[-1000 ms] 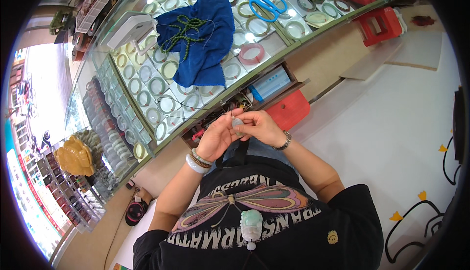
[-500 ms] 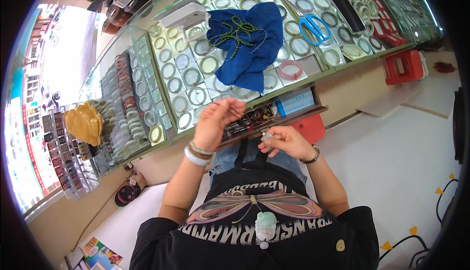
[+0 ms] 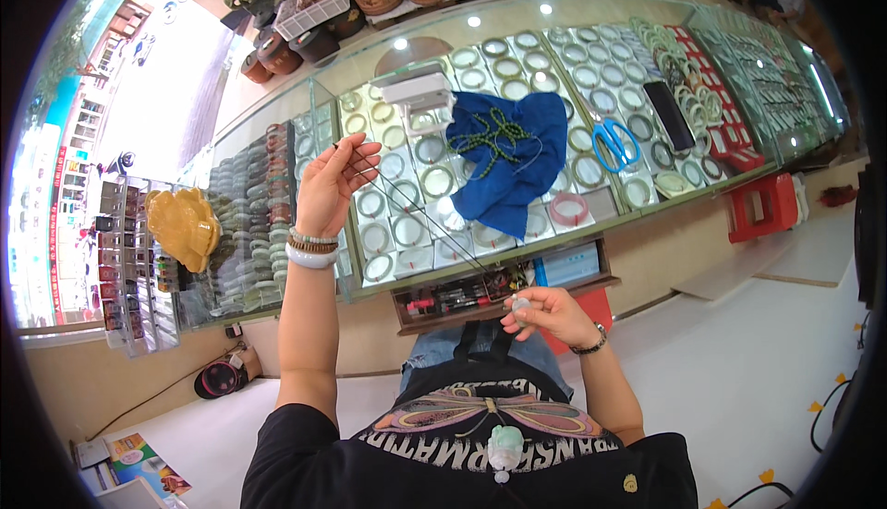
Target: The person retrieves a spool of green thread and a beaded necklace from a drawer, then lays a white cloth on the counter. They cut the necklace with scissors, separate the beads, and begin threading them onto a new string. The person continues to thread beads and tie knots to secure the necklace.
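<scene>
Raised at the left over the glass display counter [image 3: 573, 223], my left hand [image 3: 333, 181] pinches a thin dark cord [image 3: 438, 229]. The doubled cord stretches down to the right, toward my right hand [image 3: 556, 318]. That hand is closed on a small pale rounded stone pendant [image 3: 522, 308], low in front of the counter's edge. A tiny light bead shows by the pendant. Fingers partly cover the stone, so its carving cannot be made out. Beads and a white bangle [image 3: 310, 257] circle my left wrist.
A blue cloth [image 3: 531, 153] with green bead strings [image 3: 496, 135] lies on the counter. Blue-handled scissors [image 3: 615, 145], a black phone [image 3: 669, 116] and a pink bangle [image 3: 567, 208] lie to its right. Below is a pulled-out drawer [image 3: 443, 296] of tools. Bangles fill the case.
My left hand has moved up and left, drawing the cord out long. My right hand stays low with the pendant. The view has shifted, showing more of the counter's far side.
</scene>
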`<state>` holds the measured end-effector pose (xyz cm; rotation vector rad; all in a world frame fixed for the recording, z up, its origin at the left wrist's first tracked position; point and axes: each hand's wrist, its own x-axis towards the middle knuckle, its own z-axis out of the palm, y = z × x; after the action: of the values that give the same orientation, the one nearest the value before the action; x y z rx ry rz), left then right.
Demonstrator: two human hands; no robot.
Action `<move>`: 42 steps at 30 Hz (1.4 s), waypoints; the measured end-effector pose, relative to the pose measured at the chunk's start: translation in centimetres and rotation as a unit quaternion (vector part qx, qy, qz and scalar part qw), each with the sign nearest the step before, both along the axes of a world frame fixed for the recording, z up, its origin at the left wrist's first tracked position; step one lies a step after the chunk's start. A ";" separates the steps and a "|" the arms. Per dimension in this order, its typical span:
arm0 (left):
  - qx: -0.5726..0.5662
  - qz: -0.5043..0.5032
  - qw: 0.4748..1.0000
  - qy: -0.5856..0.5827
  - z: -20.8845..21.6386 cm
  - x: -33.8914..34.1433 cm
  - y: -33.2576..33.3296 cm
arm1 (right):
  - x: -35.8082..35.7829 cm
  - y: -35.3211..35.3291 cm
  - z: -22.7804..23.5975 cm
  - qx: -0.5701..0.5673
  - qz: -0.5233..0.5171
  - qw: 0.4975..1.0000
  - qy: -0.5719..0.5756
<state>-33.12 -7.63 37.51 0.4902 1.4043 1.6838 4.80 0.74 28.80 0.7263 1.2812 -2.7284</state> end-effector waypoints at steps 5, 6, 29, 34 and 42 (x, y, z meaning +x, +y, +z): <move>-0.015 -0.046 0.996 0.072 2.5 -2.5 3.2 | -1.4 0.7 1.0 0.008 0.004 1.000 0.020; -0.033 -0.051 0.995 0.083 3.1 -2.4 4.1 | -1.6 0.8 1.2 0.015 -0.010 0.999 0.029; 0.297 -0.444 0.723 0.438 34.8 17.9 16.3 | -4.2 12.5 20.4 0.489 -0.218 0.825 0.181; 0.301 -0.427 0.746 0.413 36.7 19.0 16.8 | -1.2 14.0 26.3 0.560 -0.201 0.795 0.118; 0.445 -0.241 0.702 0.502 29.4 19.4 23.6 | 4.4 14.3 30.7 0.400 -0.286 0.846 0.204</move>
<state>-13.75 15.96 66.88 2.3854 0.7838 1.5454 9.24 15.01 59.49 0.6357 2.7997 -2.7717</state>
